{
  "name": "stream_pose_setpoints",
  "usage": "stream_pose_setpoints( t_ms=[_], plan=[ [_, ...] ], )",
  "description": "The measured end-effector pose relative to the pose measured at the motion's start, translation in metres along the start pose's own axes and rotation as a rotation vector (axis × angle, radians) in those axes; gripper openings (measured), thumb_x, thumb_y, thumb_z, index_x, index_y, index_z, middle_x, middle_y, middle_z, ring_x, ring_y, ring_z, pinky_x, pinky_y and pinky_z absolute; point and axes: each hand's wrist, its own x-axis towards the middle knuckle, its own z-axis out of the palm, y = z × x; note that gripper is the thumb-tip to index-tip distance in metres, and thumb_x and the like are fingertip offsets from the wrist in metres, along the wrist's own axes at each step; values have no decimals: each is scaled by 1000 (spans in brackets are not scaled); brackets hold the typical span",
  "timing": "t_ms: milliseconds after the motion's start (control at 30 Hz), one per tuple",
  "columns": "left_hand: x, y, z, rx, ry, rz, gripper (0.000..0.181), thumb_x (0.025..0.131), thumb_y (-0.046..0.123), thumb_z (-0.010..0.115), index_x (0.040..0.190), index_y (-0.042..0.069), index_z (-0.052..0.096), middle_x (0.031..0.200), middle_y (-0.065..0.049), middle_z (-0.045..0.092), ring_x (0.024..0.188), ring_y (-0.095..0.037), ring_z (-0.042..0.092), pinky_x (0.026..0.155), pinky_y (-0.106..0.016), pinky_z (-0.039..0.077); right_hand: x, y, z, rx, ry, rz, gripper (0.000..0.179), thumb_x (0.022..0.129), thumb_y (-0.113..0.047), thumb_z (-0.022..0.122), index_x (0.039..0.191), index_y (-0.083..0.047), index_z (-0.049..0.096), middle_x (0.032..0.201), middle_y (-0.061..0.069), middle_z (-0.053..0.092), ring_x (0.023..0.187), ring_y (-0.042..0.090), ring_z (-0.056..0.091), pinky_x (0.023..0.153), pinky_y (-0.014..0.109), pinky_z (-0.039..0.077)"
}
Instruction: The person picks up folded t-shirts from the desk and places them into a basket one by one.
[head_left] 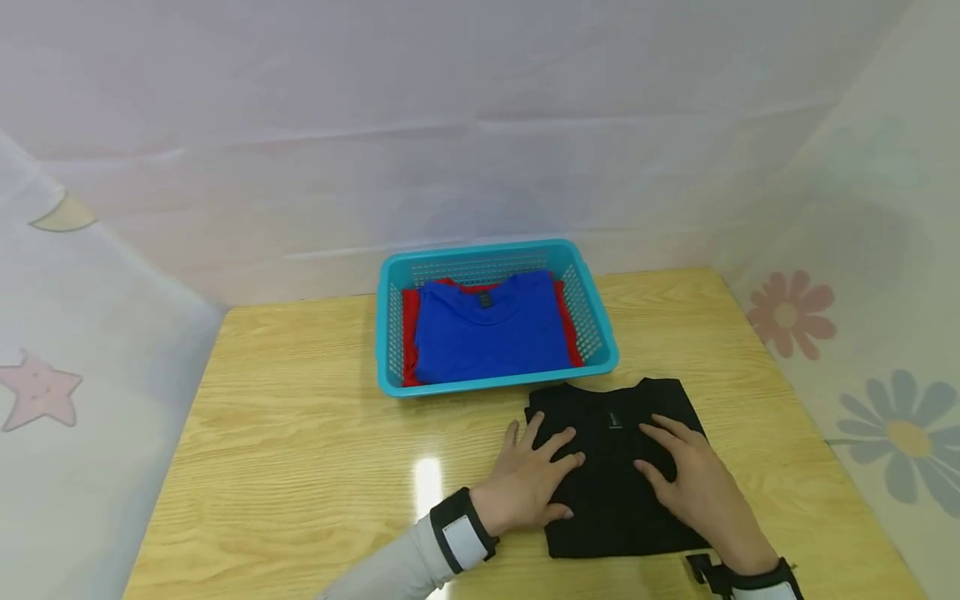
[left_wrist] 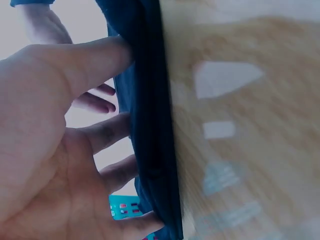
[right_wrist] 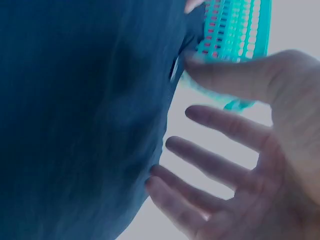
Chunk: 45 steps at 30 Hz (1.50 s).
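Looking down from the head camera, the folded black shirt (head_left: 618, 467) lies flat on the wooden worktop (head_left: 300, 433), just in front of the turquoise basket (head_left: 600, 333) and a little right of the person's middle. Its long axis runs away from the person, collar end toward the basket. Both hands rest on top of it, so it lies directly under them and neither has to reach: the left hand (head_left: 528, 483) covers the shirt's left part with its outer fingers spilling over the edge onto the wood, the right hand (head_left: 693, 483) sits on the right half. Each is flat, palm down, fingers spread and straight, pressing and not gripping. In the basket a folded blue shirt (head_left: 487, 333) lies over a red garment (head_left: 408, 333).

From the left wrist camera, the left hand's fingers (left_wrist: 107, 135) are extended against the dark fabric, whose folded edge runs along the wood; nothing is pinched.

From the right wrist camera, the right hand's fingers (right_wrist: 220, 125) are likewise stretched out and apart beside the dark cloth, with the basket's mesh wall just beyond the fingertips.
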Motion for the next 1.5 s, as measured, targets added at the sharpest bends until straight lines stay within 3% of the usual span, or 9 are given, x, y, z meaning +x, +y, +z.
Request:
stream_pose_setpoints(
  t_ms=[233,467,1033,1233,1500],
  plan=[
    [-10,-12,0,-34,-2,25,74,81,72,57,147,42,39,160,7,18,144,-39,14,112,-56,23,-3,18,-1,1,-75,-5,79,67,-36,89,132,-3,58,146,23,38,130,54,35,94,69,37],
    [-22,-21,3,-95,9,21,74,78,71,62,143,42,43,159,8,19,144,-39,14,111,-58,24,-3,16,6,-5,-170,32,89,66,-50,87,136,-5,55,150,21,34,130,53,36,94,67,39],
    [-50,-39,-4,-178,27,-18,68,75,59,77,134,35,53,154,4,29,141,-42,19,110,-58,25,5,-13,22,-39,-130,-19,85,64,-49,88,131,-5,60,146,21,39,126,47,39,95,65,39],
    [-60,-47,-1,-228,27,-58,63,75,57,78,130,35,56,152,5,30,141,-41,19,111,-57,22,8,-27,31,-59,-125,-38,85,63,-52,88,130,-7,61,144,19,42,123,47,42,92,65,42],
    [-73,-60,8,-306,95,-143,52,75,55,78,119,34,59,145,7,34,139,-40,20,108,-58,26,13,-48,41,-125,-121,-112,85,64,-58,84,130,-8,61,141,21,44,118,49,46,89,63,46]
  ],
)
